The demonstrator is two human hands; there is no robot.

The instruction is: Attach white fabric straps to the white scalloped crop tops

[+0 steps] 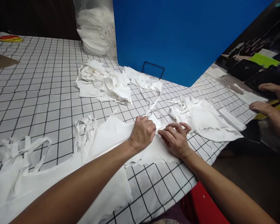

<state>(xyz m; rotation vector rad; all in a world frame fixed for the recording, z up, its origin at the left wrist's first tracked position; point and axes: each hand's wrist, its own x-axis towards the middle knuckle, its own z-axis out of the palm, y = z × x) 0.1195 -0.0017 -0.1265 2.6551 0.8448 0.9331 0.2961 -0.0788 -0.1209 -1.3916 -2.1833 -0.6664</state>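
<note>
At the left of the checked worktop (60, 81), we see white tops (56, 174) laid flat with their straps (85, 129) loose toward the far side, presumably so the strips don't tangle under our arms. Next comes our left hand (142, 132), its fingers curled tight on a thin strand (155, 131), perhaps to steady it. Beneath and between our hands lies the garment (151, 152): plain matt white, thin and soft, its near hem rippled. Our right hand (176, 140) meets the left almost tip to tip, thumb and forefinger pinched on that strand, the other fingers lifted, likely to keep sight of it. Farther right rests a loose stack (203, 115), set aside, it seems, to leave our hands room.
</note>
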